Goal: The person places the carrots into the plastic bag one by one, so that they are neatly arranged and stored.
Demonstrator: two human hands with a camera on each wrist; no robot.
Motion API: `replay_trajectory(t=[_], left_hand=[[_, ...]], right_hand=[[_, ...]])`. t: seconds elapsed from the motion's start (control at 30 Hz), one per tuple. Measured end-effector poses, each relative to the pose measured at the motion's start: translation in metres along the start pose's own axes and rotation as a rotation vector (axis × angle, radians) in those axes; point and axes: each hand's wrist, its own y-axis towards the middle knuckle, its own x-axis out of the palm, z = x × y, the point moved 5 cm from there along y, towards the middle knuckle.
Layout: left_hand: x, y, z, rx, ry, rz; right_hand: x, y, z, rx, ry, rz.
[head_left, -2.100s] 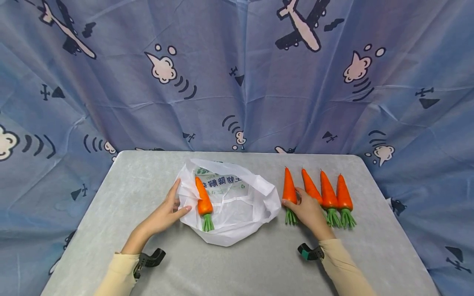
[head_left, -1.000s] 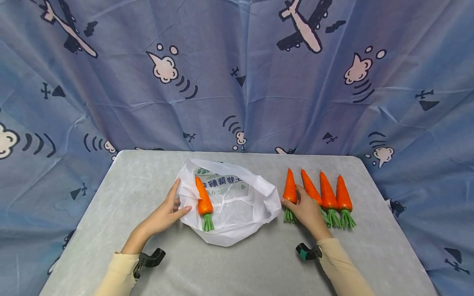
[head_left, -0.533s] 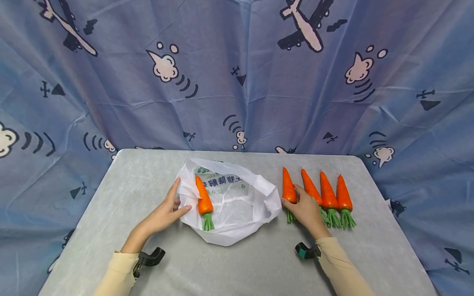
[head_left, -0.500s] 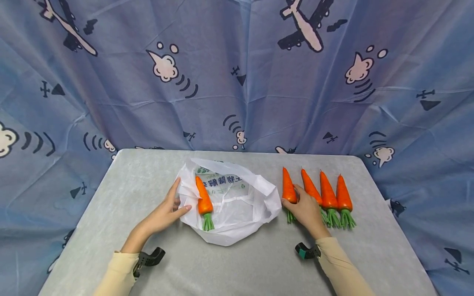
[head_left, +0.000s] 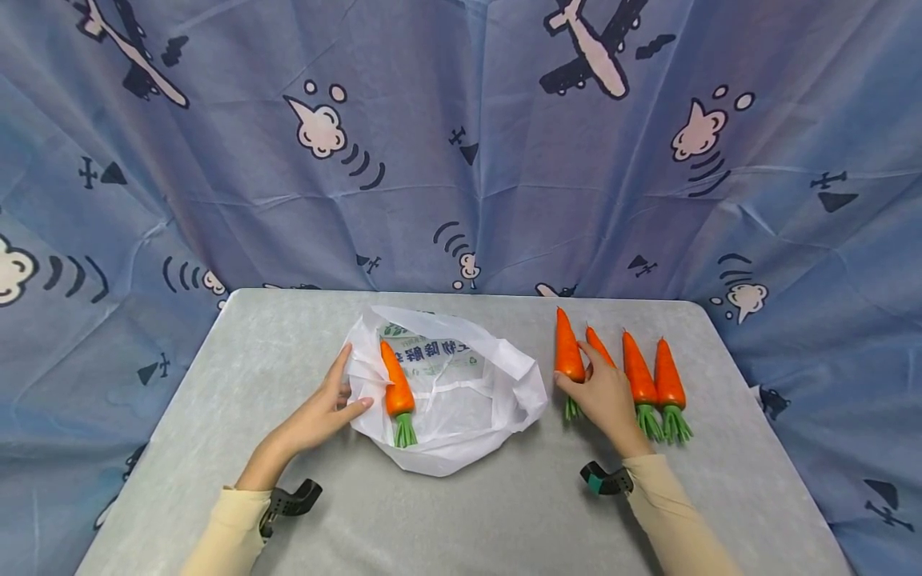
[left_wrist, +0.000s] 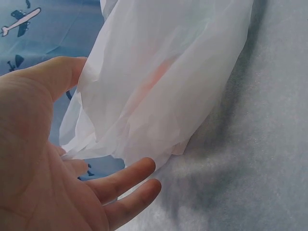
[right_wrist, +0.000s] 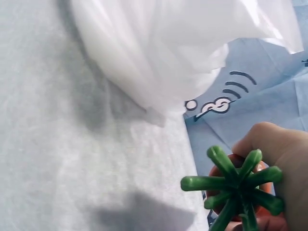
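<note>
In the head view my right hand (head_left: 599,394) grips an orange carrot (head_left: 568,348) with green stalks, its tip pointing away from me. In the right wrist view the carrot's stalk end (right_wrist: 236,185) faces the camera, raised above the table. My left hand (head_left: 317,416) holds the left rim of a white plastic bag (head_left: 529,388), thumb over the edge; in the left wrist view two fingers extend beneath the bag. The bag's mouth gapes, and another carrot (head_left: 398,388) lies inside at its left, stalks towards me. My right hand partly hides a carrot (head_left: 598,344) behind it.
Two more carrots, one beside the hand (head_left: 638,368) and one at the far right (head_left: 669,376), lie side by side on the grey table (head_left: 446,528). A blue patterned curtain (head_left: 403,216) hangs behind the table's back edge.
My right hand has raised the carrot; in the head view it now shows higher and slightly right, covering more of the neighbouring carrot. My left hand and the bag stay put.
</note>
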Motion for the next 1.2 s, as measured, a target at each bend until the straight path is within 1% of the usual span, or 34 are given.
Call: replay_trajectory(t=[0.17,0.27,0.6,0.93,1.2], left_hand=[[0.000,0.000,-0.001,-0.007,0.004,0.000],[0.000,0.000,-0.001,-0.008,0.002,0.000],[0.000,0.000,0.000,-0.001,-0.014,0.002],[-0.001,0.000,0.002,0.004,-0.015,-0.001],[-0.001,0.000,0.001,-0.004,-0.013,0.001]], right_hand=[[-0.006,0.002,-0.003,0.010,-0.008,-0.009],[-0.009,0.002,-0.007,0.007,0.005,-0.014],[-0.024,0.001,-0.031,-0.027,0.039,-0.020],[-0.035,0.001,-0.047,-0.073,0.076,-0.012],[-0.045,0.000,-0.063,-0.082,0.101,-0.037]])
